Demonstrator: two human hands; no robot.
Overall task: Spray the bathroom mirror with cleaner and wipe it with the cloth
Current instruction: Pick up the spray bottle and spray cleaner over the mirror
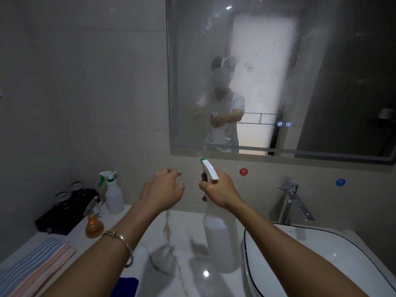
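The right hand [220, 189] grips the sprayer [218, 221] at centre, upright, nozzle toward the mirror [267, 82] above. The left hand [165, 189] is loosely curled, empty. The cloth [126, 286] lies at the bottom edge, nearer the left.

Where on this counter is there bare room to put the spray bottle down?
Bare counter lies between the orange bottle and the sink, beneath the spray bottle in the right hand. The left end is crowded: striped towel, black pouch, second sprayer.
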